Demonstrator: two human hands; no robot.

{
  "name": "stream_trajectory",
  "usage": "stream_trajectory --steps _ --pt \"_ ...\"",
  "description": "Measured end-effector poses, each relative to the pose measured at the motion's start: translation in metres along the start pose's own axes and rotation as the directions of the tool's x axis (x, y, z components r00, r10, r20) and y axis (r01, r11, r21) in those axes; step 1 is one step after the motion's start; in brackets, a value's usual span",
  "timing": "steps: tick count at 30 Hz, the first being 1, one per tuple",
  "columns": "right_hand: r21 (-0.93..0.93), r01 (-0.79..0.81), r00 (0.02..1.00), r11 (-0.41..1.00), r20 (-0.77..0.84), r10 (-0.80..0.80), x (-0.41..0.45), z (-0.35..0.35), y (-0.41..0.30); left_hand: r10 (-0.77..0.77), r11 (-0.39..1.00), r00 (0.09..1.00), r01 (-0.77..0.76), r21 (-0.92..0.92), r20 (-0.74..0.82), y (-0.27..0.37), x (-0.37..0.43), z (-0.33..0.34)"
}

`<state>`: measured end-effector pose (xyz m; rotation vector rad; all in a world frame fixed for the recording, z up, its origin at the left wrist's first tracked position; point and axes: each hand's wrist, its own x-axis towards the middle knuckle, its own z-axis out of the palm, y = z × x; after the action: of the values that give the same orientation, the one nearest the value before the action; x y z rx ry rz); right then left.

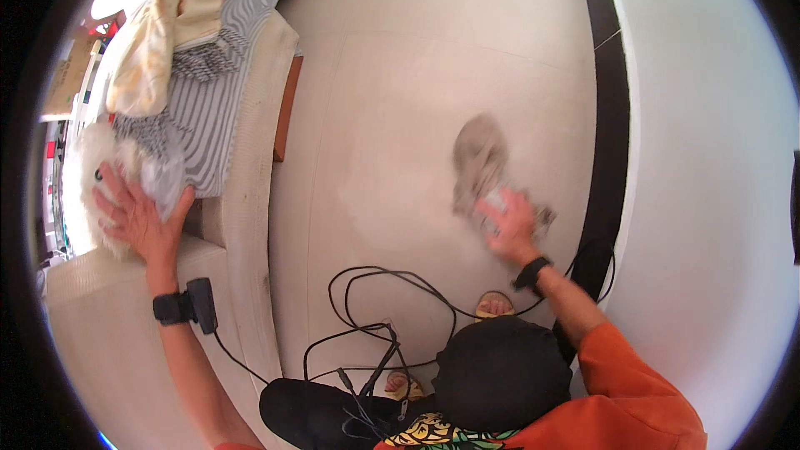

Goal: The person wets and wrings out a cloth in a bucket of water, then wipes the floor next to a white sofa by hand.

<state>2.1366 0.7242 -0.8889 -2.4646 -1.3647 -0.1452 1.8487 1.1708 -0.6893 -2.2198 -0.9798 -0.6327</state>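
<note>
My left hand (pixel 140 219) rests with spread fingers against a white fluffy plush toy (pixel 94 144) on the sofa. A crumpled clear plastic bag (pixel 165 178) lies beside the thumb and fingers. Low over the tiled floor (pixel 387 137), my right hand (pixel 512 225) grips a grey-brown cloth (pixel 480 150). Both the hand and the cloth are motion-blurred, and the cloth trails out beyond my fingers. Something pale shows at my right fingertips, too blurred to name.
Left stands a beige sofa (pixel 250 212) with a striped cover (pixel 200 131) and a yellowish cloth (pixel 140 69). A white wall (pixel 700 137) with a dark skirting strip (pixel 609 87) bounds the right. Black cables (pixel 400 273) loop across the floor around my sandalled feet (pixel 495 305).
</note>
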Motion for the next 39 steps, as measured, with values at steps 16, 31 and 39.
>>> stream_trajectory --steps 16,31,39 --pt "0.663 0.07 0.988 0.745 0.059 -0.145 0.036 -0.047 -0.045 0.297 0.941 0.945 -0.265 -0.212 0.137 0.024 -0.024 -0.172" --pt "-0.089 -0.388 0.921 0.917 -0.073 0.383 0.073 -0.034 0.126 0.203 0.932 0.973 -0.226 0.284 0.11 -0.066 -0.158 -0.243" --pt "0.012 0.056 0.973 0.998 0.222 -0.057 -0.08 -0.002 -0.056 0.038 0.846 0.984 -0.123 0.518 0.172 -0.202 -0.254 -0.241"
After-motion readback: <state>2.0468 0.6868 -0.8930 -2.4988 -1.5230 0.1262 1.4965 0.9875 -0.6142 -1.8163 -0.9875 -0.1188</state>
